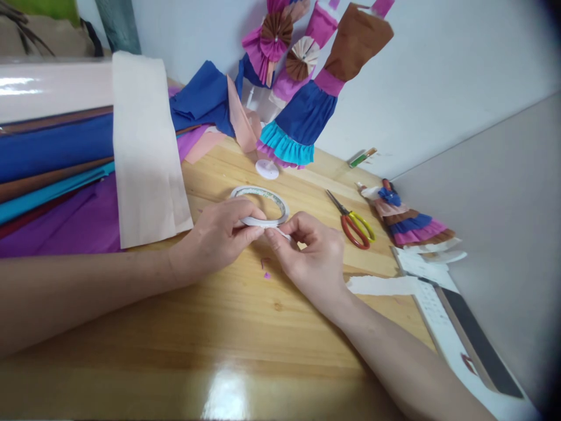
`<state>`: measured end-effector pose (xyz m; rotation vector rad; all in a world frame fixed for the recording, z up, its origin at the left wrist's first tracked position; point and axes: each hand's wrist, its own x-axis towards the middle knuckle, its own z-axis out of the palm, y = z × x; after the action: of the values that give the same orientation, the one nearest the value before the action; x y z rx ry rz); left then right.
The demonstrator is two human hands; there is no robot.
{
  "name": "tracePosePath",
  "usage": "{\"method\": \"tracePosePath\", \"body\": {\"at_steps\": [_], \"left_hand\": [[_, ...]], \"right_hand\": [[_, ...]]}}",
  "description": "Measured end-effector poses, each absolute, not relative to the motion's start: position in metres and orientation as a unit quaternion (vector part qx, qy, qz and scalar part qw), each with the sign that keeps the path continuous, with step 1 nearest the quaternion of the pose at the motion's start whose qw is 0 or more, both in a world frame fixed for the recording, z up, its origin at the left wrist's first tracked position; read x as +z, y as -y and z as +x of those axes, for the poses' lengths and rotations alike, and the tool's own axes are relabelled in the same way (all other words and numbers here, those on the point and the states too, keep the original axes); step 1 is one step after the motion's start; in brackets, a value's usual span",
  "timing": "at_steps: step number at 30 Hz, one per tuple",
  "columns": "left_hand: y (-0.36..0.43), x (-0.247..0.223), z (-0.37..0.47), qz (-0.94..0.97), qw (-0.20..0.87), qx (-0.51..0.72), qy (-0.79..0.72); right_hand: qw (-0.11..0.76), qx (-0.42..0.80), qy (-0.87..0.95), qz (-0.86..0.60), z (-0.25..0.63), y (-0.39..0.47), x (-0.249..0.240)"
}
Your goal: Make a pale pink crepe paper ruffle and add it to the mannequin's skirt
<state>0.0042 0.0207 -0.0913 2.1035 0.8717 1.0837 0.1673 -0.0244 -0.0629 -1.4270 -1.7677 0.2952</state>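
A roll of white tape (281, 206) is held above the wooden table in the middle of the view. My left hand (223, 234) pinches its near edge between thumb and fingers. Close beside it, my right hand (309, 245) is closed at the thumb and fingertips on a short white strip by the roll, apparently the tape's end. The two thumbs nearly touch. Small purple scraps (267, 275) lie on the table just below the hands.
Red-and-yellow scissors (356, 227) lie right of the roll. Rolled colored paper and a cream sheet (146, 152) fill the left. Paper dresses (302, 111) stand behind; another (414, 225) lies at right, above a white device (442, 321). A white disc (267, 169) sits behind the roll.
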Motion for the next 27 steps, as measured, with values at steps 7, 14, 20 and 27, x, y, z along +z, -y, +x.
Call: {"method": "tracePosePath", "body": {"at_steps": [7,14,20,27], "left_hand": [[-0.017,-0.094,0.004,0.814,0.266,0.424,-0.294],[-0.016,-0.093,0.004,0.819,0.262,0.416,-0.296],[-0.019,-0.088,0.006,0.761,0.383,0.395,-0.343],[-0.019,-0.083,0.007,0.713,0.454,0.395,-0.361]], "right_hand": [[0.428,0.3,0.601,-0.605,0.167,0.021,-0.064],[0.424,0.409,0.544,-0.597,0.17,0.018,-0.062],[0.432,0.32,0.591,-0.601,0.172,0.015,-0.066],[0.407,0.231,0.645,-0.604,0.175,0.017,-0.07]]}}
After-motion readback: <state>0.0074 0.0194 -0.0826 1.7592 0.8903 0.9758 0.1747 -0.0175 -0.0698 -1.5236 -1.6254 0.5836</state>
